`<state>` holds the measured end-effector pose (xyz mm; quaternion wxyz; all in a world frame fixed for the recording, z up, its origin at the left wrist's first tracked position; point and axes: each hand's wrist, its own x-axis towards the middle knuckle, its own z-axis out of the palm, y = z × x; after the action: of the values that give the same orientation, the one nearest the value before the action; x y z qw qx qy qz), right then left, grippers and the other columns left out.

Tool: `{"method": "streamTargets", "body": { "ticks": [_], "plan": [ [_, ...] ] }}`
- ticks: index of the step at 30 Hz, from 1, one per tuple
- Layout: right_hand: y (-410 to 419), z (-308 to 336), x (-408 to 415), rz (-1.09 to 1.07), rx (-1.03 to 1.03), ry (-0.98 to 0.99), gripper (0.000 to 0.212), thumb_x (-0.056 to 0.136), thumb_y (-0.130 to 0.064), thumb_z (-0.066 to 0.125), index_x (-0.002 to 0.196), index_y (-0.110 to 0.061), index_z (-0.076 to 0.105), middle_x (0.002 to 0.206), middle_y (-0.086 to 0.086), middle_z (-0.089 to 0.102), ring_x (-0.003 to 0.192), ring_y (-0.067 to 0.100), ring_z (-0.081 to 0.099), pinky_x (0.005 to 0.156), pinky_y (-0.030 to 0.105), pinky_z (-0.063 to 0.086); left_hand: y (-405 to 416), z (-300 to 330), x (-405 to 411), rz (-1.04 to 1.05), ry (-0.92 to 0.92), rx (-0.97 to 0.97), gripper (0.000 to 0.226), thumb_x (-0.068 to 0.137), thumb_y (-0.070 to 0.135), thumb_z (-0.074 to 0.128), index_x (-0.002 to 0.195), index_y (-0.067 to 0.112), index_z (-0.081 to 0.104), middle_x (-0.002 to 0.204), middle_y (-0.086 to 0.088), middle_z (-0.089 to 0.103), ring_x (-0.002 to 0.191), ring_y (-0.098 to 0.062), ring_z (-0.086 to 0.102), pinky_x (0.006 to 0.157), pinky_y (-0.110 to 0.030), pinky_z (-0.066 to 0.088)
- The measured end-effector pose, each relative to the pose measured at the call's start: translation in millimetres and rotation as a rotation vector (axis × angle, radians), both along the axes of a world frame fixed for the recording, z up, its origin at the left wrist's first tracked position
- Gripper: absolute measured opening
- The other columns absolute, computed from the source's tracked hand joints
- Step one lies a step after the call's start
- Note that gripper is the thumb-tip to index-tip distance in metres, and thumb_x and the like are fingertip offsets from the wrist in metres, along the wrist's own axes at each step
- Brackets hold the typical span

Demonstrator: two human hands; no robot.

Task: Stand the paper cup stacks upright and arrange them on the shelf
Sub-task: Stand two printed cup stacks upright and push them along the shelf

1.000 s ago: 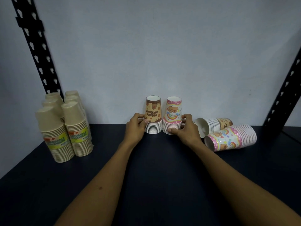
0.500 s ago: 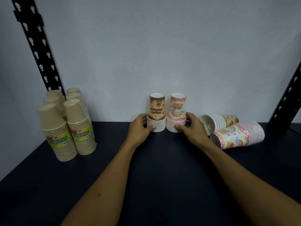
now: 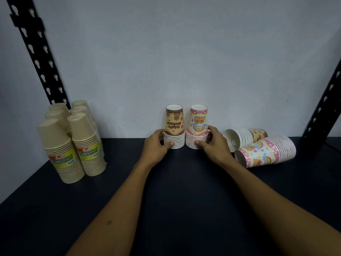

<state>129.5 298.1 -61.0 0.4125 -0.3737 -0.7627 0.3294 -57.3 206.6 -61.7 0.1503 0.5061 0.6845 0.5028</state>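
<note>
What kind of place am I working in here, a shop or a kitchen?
Probably a stockroom or shop shelf, not a kitchen: a dark shelf board against a bare wall, slotted black metal uprights, and shrink-wrapped beige cup stacks with retail labels.

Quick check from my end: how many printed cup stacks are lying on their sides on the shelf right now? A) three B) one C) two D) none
C: the brown-print lying stack and the pink-print lying stack rest on their sides at right, while the two stacks between the hands stand upright.
</note>
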Motion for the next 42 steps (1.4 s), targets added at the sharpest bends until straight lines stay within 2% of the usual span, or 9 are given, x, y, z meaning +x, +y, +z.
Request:
{"method": "streamTargets", "body": {
  "ticks": [3,6,9,13,15,22,34,39,42],
  "plan": [
    [-2,2,0,0.032,0.018,0.004,0.053,0.083,-0.012,0.073,0.130,-0.015,0.051,0.121,-0.006,0.061,0.103,0.003,0.054,0.086,0.014,0.041,-1,1,1,-0.016,0.001,-0.006,0.059,0.084,0.019,0.075,0.136,0.013,0.050,0.135,-0.002,0.059,0.123,-0.013,0.054,0.092,-0.022,0.042],
    [-1,2,-1,0.058,0.021,0.022,0.056,0.081,-0.015,0.076,0.129,-0.020,0.048,0.115,-0.014,0.056,0.099,-0.003,0.053,0.081,0.006,0.039,0,3,3,0.009,0.055,-0.010,0.053,0.085,0.025,0.074,0.131,0.012,0.049,0.134,-0.001,0.058,0.112,-0.005,0.050,0.086,-0.022,0.040],
    [-1,2,-1,0.070,-0.006,0.012,0.063,0.082,-0.016,0.075,0.137,-0.018,0.043,0.118,-0.014,0.053,0.106,0.003,0.053,0.087,0.015,0.042,2,2,3,0.019,0.097,-0.024,0.055,0.085,0.032,0.072,0.131,0.014,0.046,0.137,-0.002,0.056,0.122,-0.015,0.053,0.086,-0.024,0.041],
    [-1,1,-1,0.059,-0.021,0.019,0.067,0.082,-0.015,0.075,0.139,-0.016,0.040,0.120,-0.011,0.053,0.105,0.003,0.051,0.077,0.004,0.038,0,0,3,0.007,0.131,-0.041,0.055,0.087,0.031,0.070,0.135,0.016,0.046,0.136,-0.001,0.057,0.124,-0.018,0.054,0.092,-0.026,0.042],
    [-2,1,-1,0.050,-0.026,0.025,0.067,0.081,-0.014,0.076,0.138,-0.016,0.041,0.125,-0.006,0.055,0.103,0.003,0.051,0.072,0.003,0.039,0,0,3,0.008,0.139,-0.045,0.054,0.088,0.029,0.069,0.136,0.015,0.046,0.136,-0.002,0.057,0.124,-0.019,0.054,0.095,-0.028,0.044],
    [-5,0,1,0.046,-0.020,0.021,0.069,0.080,-0.018,0.078,0.138,-0.017,0.040,0.134,0.002,0.057,0.104,0.006,0.053,0.078,0.012,0.041,1,1,0,0.014,0.020,-0.034,0.055,0.083,0.018,0.075,0.133,0.012,0.052,0.132,-0.004,0.061,0.120,-0.020,0.058,0.101,-0.033,0.047],
    [-40,0,24,0.060,-0.028,0.022,0.069,0.077,-0.021,0.081,0.135,-0.018,0.043,0.131,0.001,0.059,0.114,0.014,0.060,0.096,0.030,0.051,-29,3,10,-0.052,-0.064,-0.058,0.061,0.081,0.008,0.076,0.137,0.009,0.050,0.135,-0.006,0.059,0.123,-0.020,0.057,0.097,-0.026,0.045],
    [-70,2,40,0.072,-0.002,0.011,0.063,0.079,-0.019,0.079,0.132,-0.019,0.045,0.126,-0.006,0.059,0.109,0.006,0.059,0.095,0.025,0.051,-54,2,22,-0.070,-0.046,-0.064,0.063,0.080,0.010,0.077,0.137,0.010,0.050,0.135,-0.006,0.059,0.122,-0.018,0.057,0.097,-0.025,0.045],
    [-84,0,54,0.066,0.030,-0.020,0.060,0.079,-0.023,0.079,0.129,-0.021,0.046,0.120,-0.013,0.058,0.110,0.007,0.059,0.097,0.035,0.052,-69,2,33,-0.087,-0.003,-0.070,0.065,0.081,0.013,0.076,0.139,0.011,0.048,0.135,-0.006,0.059,0.121,-0.016,0.058,0.096,-0.022,0.044]
  ]
}}
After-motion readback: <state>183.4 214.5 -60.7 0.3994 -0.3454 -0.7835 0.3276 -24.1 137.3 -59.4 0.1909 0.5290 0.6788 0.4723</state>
